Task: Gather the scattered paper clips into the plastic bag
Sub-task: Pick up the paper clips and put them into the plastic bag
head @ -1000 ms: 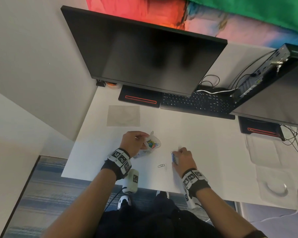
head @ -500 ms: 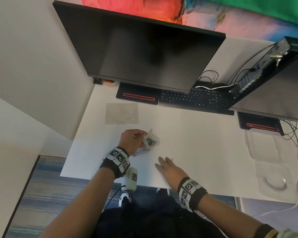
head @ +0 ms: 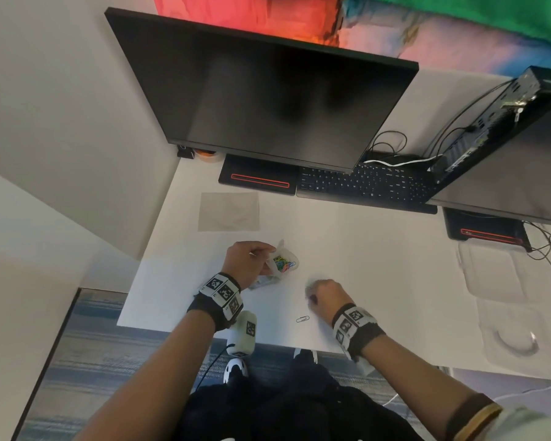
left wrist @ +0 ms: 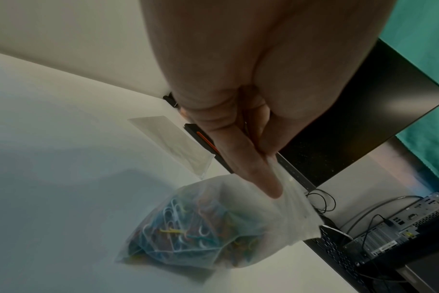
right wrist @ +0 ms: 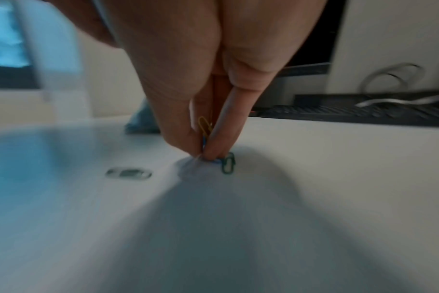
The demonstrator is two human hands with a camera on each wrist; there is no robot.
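A clear plastic bag [head: 282, 261] [left wrist: 201, 228] full of coloured paper clips rests on the white desk [head: 379, 249]. My left hand [head: 247, 261] [left wrist: 271, 174] pinches the bag's top edge. My right hand [head: 320, 292] [right wrist: 204, 152] is to the right of the bag, fingertips down on the desk, pinching a yellow paper clip [right wrist: 204, 124] and a blue one below it. A green paper clip [right wrist: 228, 163] lies at those fingertips. One silver paper clip [head: 302, 319] [right wrist: 128, 173] lies loose near the desk's front edge.
A grey flat sheet [head: 229, 211] lies beyond the bag. A large monitor [head: 268, 90] and black keyboard [head: 363, 184] stand at the back. A second monitor and a small computer [head: 490, 122] with cables are at the right. The desk's front edge is just behind my wrists.
My right hand lay flat near the front edge half a second ago; now it has moved forward and curled its fingers on clips. The left hand kept holding the bag.
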